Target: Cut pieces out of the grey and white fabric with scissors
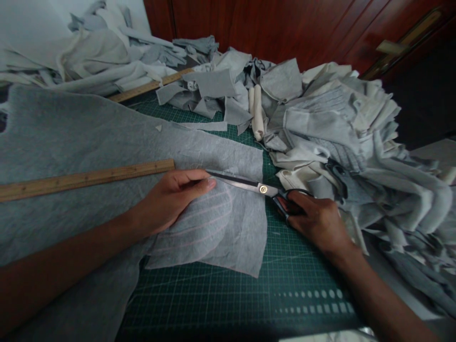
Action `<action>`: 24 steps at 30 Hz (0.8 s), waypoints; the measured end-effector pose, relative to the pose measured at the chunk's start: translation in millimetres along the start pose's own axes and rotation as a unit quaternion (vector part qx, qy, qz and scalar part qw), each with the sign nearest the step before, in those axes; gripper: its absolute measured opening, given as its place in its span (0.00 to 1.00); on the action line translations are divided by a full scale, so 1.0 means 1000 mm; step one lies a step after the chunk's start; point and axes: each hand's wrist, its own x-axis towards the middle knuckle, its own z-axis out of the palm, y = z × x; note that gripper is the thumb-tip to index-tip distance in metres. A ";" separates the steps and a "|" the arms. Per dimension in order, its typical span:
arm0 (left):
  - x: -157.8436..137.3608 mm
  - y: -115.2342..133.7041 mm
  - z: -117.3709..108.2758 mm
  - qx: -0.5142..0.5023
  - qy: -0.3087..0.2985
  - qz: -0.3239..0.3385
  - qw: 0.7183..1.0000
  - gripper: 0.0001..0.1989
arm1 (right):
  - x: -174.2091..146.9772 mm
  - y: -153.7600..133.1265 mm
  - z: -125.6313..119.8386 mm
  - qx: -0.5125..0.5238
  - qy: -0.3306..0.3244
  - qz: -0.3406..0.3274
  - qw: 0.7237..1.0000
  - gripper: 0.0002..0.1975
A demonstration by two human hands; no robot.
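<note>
At 3 o'clock from the left hand (pixel 171 197), pinched closed on grey cloth (pixel 203 225), the right hand (pixel 318 223) wraps tightly around scissors (pixel 265 189).

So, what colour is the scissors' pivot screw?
The pivot screw is gold-coloured, best seen in the head view.

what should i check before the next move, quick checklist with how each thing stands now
1. Scissors in grip: ok, the right hand has fingers through the handles.
2. Pink-lined grey cloth held: ok, the left hand pinches it near the blade tips.
3. Left thumb well clear of the blades: not ok, it sits right by the tips.
4. Nearer wooden ruler apart from the blades: ok, its end lies beyond the left hand.
5. Layers directly under the blades lying flat: cannot tell, the blades cover them.
</note>
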 end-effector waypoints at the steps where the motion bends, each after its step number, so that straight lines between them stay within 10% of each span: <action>1: 0.000 0.001 0.001 0.004 0.004 0.004 1.000 0.09 | 0.000 0.001 0.003 0.000 0.007 0.006 1.000 0.06; 11: -0.005 0.009 0.005 0.106 0.031 0.014 0.994 0.18 | 0.002 0.004 0.004 0.032 0.033 0.026 0.999 0.02; 24: -0.004 0.004 0.003 0.073 0.017 0.031 0.997 0.06 | 0.000 0.000 0.009 -0.008 0.016 -0.036 0.999 0.04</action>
